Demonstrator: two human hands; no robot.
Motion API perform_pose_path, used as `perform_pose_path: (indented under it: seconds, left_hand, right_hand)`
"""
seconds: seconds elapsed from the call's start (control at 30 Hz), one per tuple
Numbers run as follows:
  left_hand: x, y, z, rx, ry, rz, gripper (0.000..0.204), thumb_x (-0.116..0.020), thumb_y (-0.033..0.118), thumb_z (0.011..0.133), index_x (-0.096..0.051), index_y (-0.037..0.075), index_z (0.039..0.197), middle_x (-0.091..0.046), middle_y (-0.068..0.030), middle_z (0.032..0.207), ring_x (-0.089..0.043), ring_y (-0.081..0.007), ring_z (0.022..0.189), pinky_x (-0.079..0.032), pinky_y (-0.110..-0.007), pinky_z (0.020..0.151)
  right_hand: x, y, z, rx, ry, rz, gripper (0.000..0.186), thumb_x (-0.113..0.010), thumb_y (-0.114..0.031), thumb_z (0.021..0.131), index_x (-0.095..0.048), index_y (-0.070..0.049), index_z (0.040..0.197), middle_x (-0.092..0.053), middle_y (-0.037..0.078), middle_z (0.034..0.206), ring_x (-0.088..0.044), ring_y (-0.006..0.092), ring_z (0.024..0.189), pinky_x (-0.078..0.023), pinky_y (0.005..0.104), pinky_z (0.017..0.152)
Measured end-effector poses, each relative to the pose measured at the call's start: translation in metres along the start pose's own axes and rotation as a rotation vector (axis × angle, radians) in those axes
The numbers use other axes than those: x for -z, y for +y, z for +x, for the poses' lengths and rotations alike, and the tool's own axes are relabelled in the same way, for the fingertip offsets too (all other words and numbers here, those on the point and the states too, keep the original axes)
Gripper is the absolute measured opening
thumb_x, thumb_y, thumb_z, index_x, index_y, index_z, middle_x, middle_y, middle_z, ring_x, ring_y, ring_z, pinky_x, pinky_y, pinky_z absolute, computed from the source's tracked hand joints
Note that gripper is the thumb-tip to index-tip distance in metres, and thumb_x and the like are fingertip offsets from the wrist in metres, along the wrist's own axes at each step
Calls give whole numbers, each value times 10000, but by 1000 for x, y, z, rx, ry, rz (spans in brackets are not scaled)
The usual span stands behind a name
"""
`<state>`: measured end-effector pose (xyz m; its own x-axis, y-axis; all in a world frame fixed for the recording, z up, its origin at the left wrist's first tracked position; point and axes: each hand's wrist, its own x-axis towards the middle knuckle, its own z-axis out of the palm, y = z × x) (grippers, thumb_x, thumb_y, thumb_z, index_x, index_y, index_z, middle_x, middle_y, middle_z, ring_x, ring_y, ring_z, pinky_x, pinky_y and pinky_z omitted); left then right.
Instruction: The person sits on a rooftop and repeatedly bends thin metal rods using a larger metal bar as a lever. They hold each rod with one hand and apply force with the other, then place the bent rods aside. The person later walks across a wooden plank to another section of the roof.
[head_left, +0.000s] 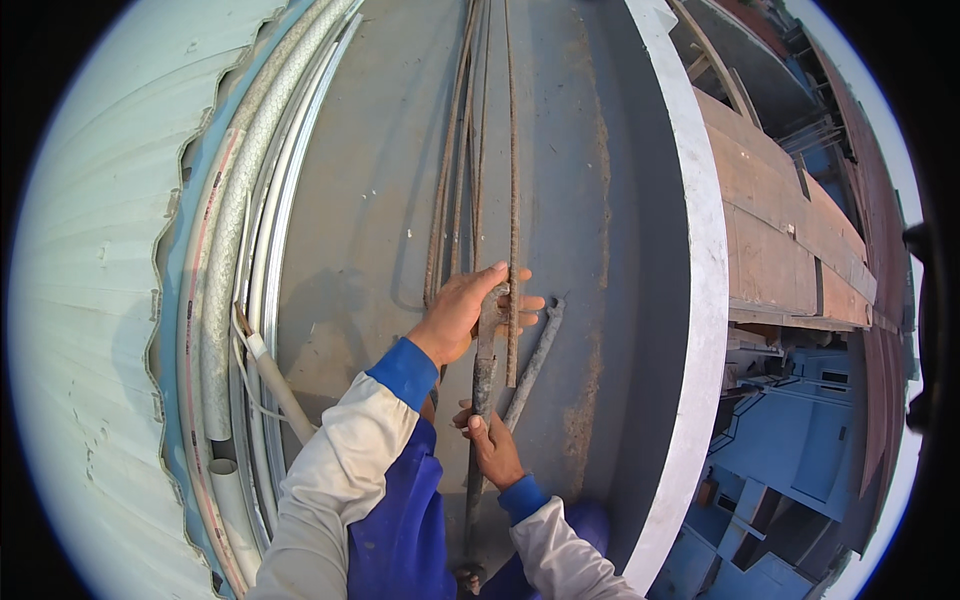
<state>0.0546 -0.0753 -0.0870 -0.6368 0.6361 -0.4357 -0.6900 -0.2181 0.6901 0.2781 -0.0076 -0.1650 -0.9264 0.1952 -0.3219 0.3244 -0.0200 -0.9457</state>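
A long metal bar tool with a flat, worn upper end [488, 325] and a round grey shaft [483, 385] stands between my hands. My left hand [455, 315] is closed around its upper end and a rusty ribbed steel rod [514, 200], thumb on top and fingertips showing past the rod. Lower down, my right hand [493, 450] wraps round the shaft of the bar. Just right of the rod lies a grey pipe-like piece [540, 355] with a rough end. Several more rusty rods [460, 170] run away from me, left of the held one.
Long pipes and a hose [228, 250] lie along the left side, beside a corrugated pale roof sheet [110, 250]. A low wall with a white top [700, 250] borders the grey floor [370, 150] on the right. Wooden boards [770, 220] and a blue structure [800, 430] are beyond it.
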Motion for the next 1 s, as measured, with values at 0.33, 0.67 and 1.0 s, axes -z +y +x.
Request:
perform_pose_path:
  seconds: [0.33, 0.67, 1.0]
  left_hand:
    - [-5, 81, -21, -179, 191, 199, 506, -665, 389, 975, -690, -116, 992, -733, -273, 869, -765, -330, 806, -631, -388, 797]
    - [22, 111, -58, -218, 321, 189, 354, -682, 305, 952, -702, -46, 914, -727, -204, 778, -746, -307, 713, -615, -385, 719]
    - [31, 109, -64, -183, 427, 220, 315, -660, 312, 965, -673, 6, 892, -682, -124, 698, -715, -260, 645, -609, -385, 682]
  right_hand:
    - [13, -83, 25, 132, 172, -511, 452, -671, -415, 972, -638, 29, 1048, -641, 235, 655, -685, 412, 636, -518, 454, 586]
    - [22, -114, 52, 175, 59, -639, 447, -733, -440, 919, -679, -14, 1039, -687, 214, 705, -713, 376, 657, -544, 419, 585]
    - [-34, -107, 23, 105, 141, -390, 441, -737, -430, 921, -683, -18, 1071, -706, 232, 774, -713, 412, 710, -548, 444, 624]
